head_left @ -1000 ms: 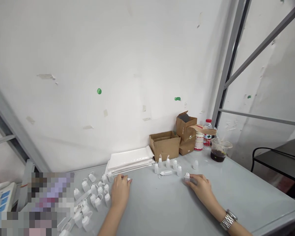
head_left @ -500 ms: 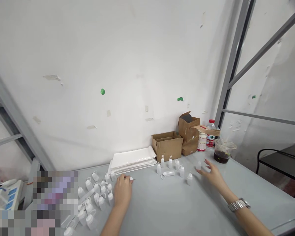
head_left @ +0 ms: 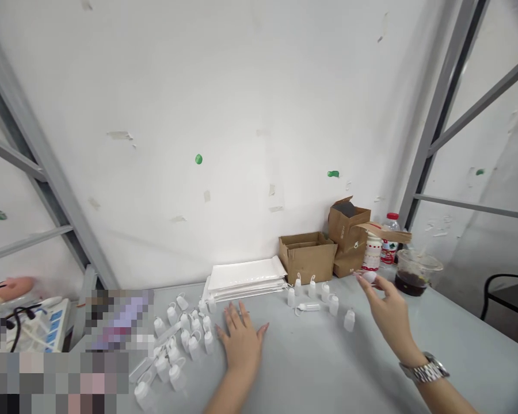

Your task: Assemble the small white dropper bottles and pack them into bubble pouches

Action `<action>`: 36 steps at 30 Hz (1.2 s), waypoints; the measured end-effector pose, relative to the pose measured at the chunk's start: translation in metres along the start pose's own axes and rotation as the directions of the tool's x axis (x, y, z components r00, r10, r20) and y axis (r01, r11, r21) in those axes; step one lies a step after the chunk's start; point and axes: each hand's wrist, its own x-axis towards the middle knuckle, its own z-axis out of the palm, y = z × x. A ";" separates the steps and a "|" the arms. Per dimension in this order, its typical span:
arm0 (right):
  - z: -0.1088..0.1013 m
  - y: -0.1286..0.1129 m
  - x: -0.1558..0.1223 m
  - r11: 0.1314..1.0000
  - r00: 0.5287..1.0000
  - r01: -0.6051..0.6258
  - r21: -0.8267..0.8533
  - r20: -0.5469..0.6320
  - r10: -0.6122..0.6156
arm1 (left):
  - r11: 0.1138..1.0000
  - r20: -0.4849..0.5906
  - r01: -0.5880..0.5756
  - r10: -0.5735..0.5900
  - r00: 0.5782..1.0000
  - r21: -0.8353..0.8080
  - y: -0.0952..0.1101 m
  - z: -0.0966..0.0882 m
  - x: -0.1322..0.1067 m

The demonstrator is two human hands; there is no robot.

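Note:
My left hand (head_left: 242,340) lies flat on the grey table (head_left: 311,368) with its fingers spread, just right of a cluster of several small white capped bottles (head_left: 182,340). My right hand (head_left: 388,310), with a metal watch on the wrist, is raised above the table. Its fingertips pinch a small white bottle (head_left: 368,276). Below and left of it stands a looser group of white bottles (head_left: 323,296). One bottle of that group (head_left: 308,307) lies on its side.
A stack of white sheets (head_left: 246,276) lies by the wall. Beside it are two cardboard boxes (head_left: 308,256), a water bottle (head_left: 391,241) and a clear cup of dark liquid (head_left: 414,276). A power strip (head_left: 38,328) sits far left, a black chair (head_left: 507,290) far right.
My right hand let go of a bottle, reached further right and lifted with a small bottle in its fingertips. My left hand went from curled to flat. The view swung left.

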 end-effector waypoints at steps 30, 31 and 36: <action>0.088 -0.066 -0.093 0.932 0.867 -0.119 0.344 0.494 -0.072 | 0.994 0.221 0.112 -0.111 0.969 0.009 -0.020 -0.040 0.016; 0.088 -0.066 -0.093 0.932 0.868 -0.109 0.347 0.490 -0.081 | 0.994 0.261 0.112 -0.110 0.959 0.007 -0.020 -0.042 0.016; 0.091 -0.064 -0.096 0.935 0.863 -0.090 0.343 0.496 -0.098 | 0.998 0.360 0.056 -0.041 0.932 -0.029 -0.015 -0.046 0.015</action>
